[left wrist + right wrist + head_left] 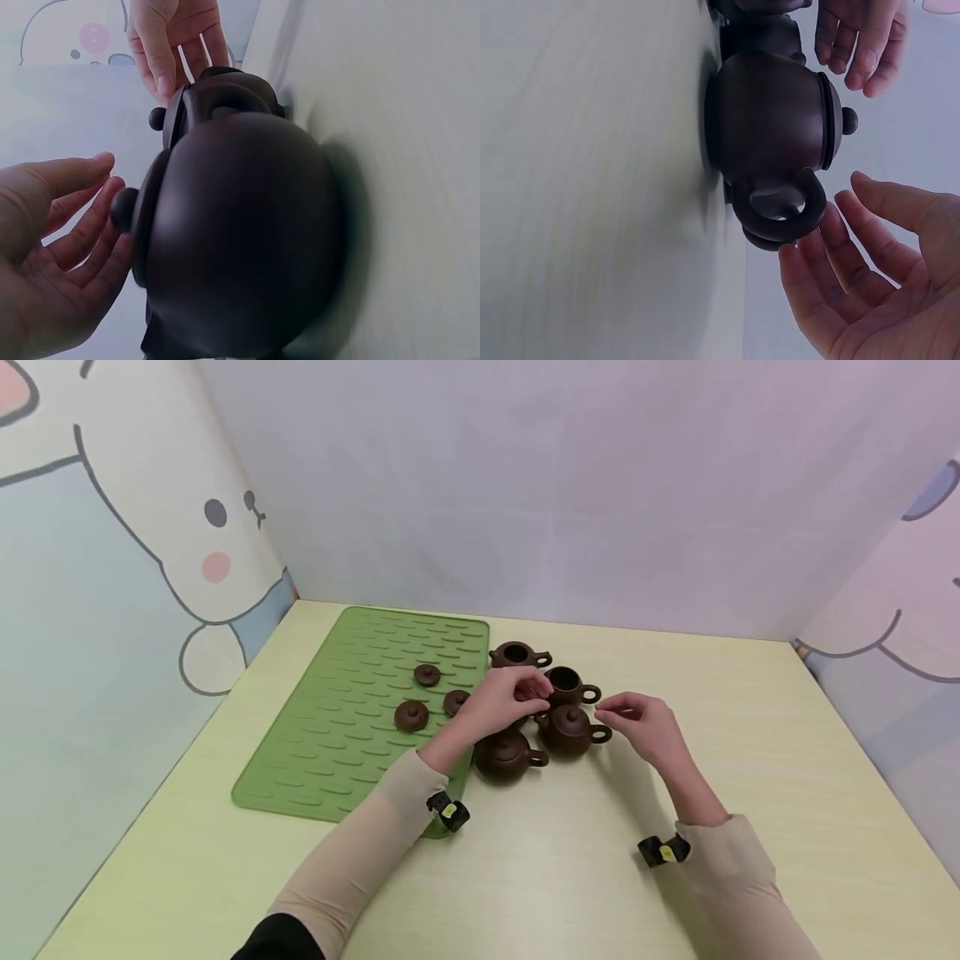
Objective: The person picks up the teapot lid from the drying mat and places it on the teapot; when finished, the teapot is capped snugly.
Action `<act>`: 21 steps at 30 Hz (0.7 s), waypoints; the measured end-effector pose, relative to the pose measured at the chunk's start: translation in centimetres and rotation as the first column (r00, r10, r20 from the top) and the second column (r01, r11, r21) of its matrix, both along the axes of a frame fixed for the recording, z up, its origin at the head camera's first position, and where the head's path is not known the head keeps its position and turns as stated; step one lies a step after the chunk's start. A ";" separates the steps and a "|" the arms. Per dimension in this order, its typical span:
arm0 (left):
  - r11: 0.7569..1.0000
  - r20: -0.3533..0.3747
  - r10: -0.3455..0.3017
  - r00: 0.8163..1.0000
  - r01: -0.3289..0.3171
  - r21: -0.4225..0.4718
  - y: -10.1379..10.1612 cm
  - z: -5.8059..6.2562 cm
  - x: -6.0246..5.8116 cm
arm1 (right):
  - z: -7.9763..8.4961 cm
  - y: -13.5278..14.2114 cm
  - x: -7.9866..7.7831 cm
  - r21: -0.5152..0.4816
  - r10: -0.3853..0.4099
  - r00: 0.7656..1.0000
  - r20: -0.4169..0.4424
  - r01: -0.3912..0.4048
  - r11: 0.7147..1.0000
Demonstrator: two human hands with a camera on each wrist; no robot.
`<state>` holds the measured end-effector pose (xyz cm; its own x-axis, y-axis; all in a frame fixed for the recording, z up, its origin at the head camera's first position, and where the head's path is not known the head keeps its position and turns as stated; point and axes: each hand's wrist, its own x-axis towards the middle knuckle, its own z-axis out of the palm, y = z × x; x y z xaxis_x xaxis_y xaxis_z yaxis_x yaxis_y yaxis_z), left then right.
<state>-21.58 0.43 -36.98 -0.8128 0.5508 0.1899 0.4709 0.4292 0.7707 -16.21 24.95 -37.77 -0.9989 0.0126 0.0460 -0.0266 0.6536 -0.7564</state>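
On the counter (750, 752), the mat (292, 772) lay to the person's left, crossed by the left arm (375, 831), whose sleeve could brush something if it dipped. The left hand (506, 693) hung among the cluster with thumb and fingers loosely parted, gripping nothing; the right hand (641, 725) was likewise relaxed and without a hold. The left lidded pot (501, 760) stood beside the mat's edge, the right lidded pot (567, 735) next to it, the two open pots (516, 653) behind. Packed so close, one nudged pot could knock its neighbour and chip it. The right fingertips were near a handle (780, 227), contact unclear; a careless catch there could tip that pot and spill its lid. Three loose lids (411, 716) on the mat could probably roll if bumped.
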 end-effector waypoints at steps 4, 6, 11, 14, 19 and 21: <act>1.000 0.015 0.017 1.000 -0.017 0.002 -0.6 0.1 -0.1 | 0.1 -0.2 -0.1 -0.011 0.009 1.000 -0.001 -0.009 1.000; 1.000 0.028 0.025 0.999 -0.025 0.006 -1.0 0.1 -0.2 | 0.2 -0.3 -0.2 -0.016 0.006 1.000 0.003 -0.006 1.000; 0.998 0.057 0.050 0.997 -0.052 0.032 -1.8 0.2 -0.4 | 0.5 -0.7 -0.4 -0.024 0.003 1.000 0.002 -0.003 1.000; 0.997 0.061 0.063 0.996 -0.065 0.039 -2.4 0.1 -0.6 | 0.6 -0.9 -0.5 -0.037 0.008 1.000 -0.007 -0.008 0.999; 0.996 0.067 0.079 0.995 -0.082 0.044 -3.5 0.2 -0.7 | 0.7 -1.3 -0.8 -0.058 0.017 1.000 -0.018 -0.018 0.998; 0.995 0.065 0.087 0.994 -0.091 0.048 -4.0 0.2 -0.7 | 0.6 -1.5 -1.0 -0.068 0.022 1.000 -0.018 -0.023 0.997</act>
<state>-22.31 -3.54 -36.77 -0.8694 0.4667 0.1624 0.3824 0.4272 0.8193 -17.22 23.40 -37.16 -0.9980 -0.0059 0.0627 -0.0537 0.5993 -0.7987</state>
